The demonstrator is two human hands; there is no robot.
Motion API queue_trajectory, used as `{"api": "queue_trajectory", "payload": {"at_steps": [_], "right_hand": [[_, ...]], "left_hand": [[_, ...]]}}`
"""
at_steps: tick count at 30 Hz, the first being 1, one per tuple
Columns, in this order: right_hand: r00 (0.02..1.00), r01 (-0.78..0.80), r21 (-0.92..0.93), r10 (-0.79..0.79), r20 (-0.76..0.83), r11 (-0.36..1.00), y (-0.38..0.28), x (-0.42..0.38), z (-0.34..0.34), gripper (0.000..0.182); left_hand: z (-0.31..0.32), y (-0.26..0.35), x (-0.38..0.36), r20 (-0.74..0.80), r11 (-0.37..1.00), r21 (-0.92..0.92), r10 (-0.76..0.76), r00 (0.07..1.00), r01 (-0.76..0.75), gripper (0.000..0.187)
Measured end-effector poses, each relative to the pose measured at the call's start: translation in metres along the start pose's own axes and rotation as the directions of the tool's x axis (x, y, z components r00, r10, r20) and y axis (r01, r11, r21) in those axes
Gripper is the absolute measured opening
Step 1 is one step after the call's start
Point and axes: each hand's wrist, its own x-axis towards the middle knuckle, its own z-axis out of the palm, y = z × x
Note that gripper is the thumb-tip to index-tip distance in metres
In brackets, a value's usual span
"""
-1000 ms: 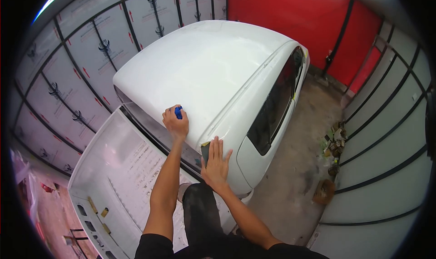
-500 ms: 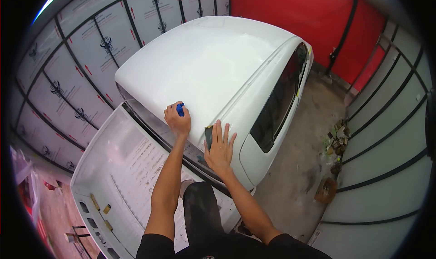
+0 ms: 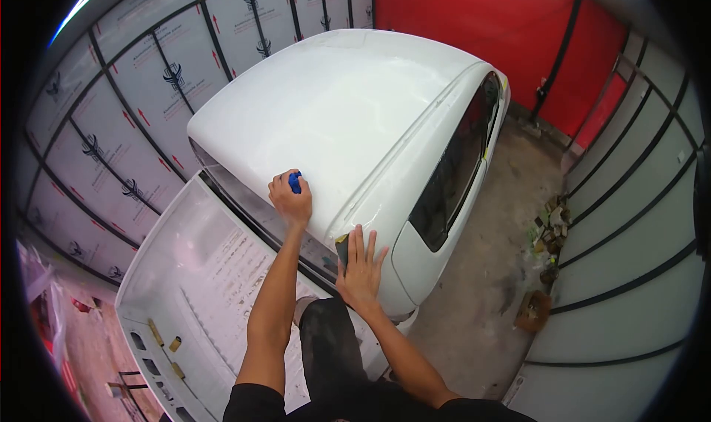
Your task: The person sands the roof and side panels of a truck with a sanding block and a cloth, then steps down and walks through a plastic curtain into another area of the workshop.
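Observation:
My left hand is closed around a small blue lump, perhaps a cloth or sponge; most of it is hidden in my fingers. It rests at the rear edge of the white cab roof. My right hand lies nearly flat on the rear right corner of the roof, fingers stretched forward. Held beneath its thumb side is a piece of dark grey sandpaper with a yellowish folded corner. The rest of the sheet is hidden under the palm.
Below the roof lies the pickup's white cargo bed, where my knee is. A dark side window is on the cab's right. Panelled walls surround the truck; rubble and a brown container sit along the right wall.
My right hand has slid back toward the roof's rear corner, taking the sandpaper with it. My left hand and the blue lump have barely moved.

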Motion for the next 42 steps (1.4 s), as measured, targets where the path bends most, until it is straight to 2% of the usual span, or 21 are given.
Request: {"api": "queue_trajectory", "payload": {"at_steps": [3, 6, 10, 15, 19, 22, 26, 31, 34, 35, 38, 40, 42], "right_hand": [[0.996, 0.022, 0.009, -0.021, -0.088, 1.0, 0.001, 0.046, -0.011, 0.081], [0.996, 0.008, -0.004, -0.009, -0.086, 1.0, 0.002, 0.048, -0.008, 0.081], [0.999, -0.009, 0.033, 0.01, -0.035, 0.999, 0.001, -0.007, 0.002, 0.082], [0.99, -0.001, -0.043, -0.005, -0.142, 0.999, 0.017, 0.081, -0.008, 0.082], [0.989, 0.003, 0.124, 0.015, -0.144, 0.992, 0.012, 0.014, 0.004, 0.08], [0.983, 0.052, 0.083, -0.037, -0.179, 0.995, 0.021, 0.019, 0.003, 0.082], [0.99, -0.026, -0.005, 0.025, -0.141, 1.0, 0.039, 0.094, -0.01, 0.08], [0.991, 0.05, 0.109, -0.035, -0.128, 0.993, 0.034, 0.025, -0.006, 0.079], [0.994, 0.106, 0.172, -0.107, -0.004, 0.979, 0.048, -0.004, -0.027, 0.08], [0.989, 0.104, 0.157, -0.118, 0.085, 0.982, 0.056, -0.01, -0.035, 0.079], [0.989, 0.045, 0.283, -0.083, 0.124, 0.958, 0.083, -0.032, -0.041, 0.074], [0.994, -0.079, 0.376, 0.043, 0.103, 0.923, 0.103, -0.054, -0.032, 0.068], [0.976, -0.217, 0.458, 0.188, 0.107, 0.862, 0.116, -0.086, -0.017, 0.063]], "left_hand": [[-0.004, 0.002, -0.004, 0.008, 1.0, -0.01, -0.002, 1.0, 0.002, 0.023], [-0.004, 0.003, -0.004, 0.008, 1.0, -0.002, -0.01, 1.0, 0.01, 0.023], [-0.001, 0.002, 0.001, 0.001, 1.0, 0.004, -0.006, 1.0, 0.006, 0.022], [-0.004, -0.001, -0.007, 0.005, 1.0, 0.001, -0.01, 1.0, 0.01, 0.022], [-0.002, -0.001, -0.003, -0.001, 1.0, 0.003, -0.004, 1.0, 0.004, 0.022], [-0.001, -0.002, -0.006, -0.006, 1.0, 0.007, -0.007, 1.0, 0.007, 0.022], [-0.001, -0.001, -0.003, -0.01, 1.0, -0.026, 0.018, 1.0, -0.019, 0.022], [-0.002, -0.001, -0.004, 0.026, 0.998, -0.067, 0.022, 0.999, -0.021, 0.021], [-0.004, 0.005, -0.013, 0.033, 0.995, -0.099, 0.036, 0.999, -0.032, 0.019], [-0.006, 0.006, -0.019, 0.037, 0.993, -0.111, 0.043, 0.998, -0.039, 0.018], [-0.023, 0.038, -0.061, 0.098, 0.957, -0.283, 0.095, 0.991, -0.063, 0.016], [-0.031, 0.063, -0.1, 0.083, 0.928, -0.34, 0.19, 0.978, -0.151, 0.015], [-0.037, 0.086, -0.132, 0.029, 0.943, -0.302, 0.156, 0.987, -0.14, 0.018]]}}
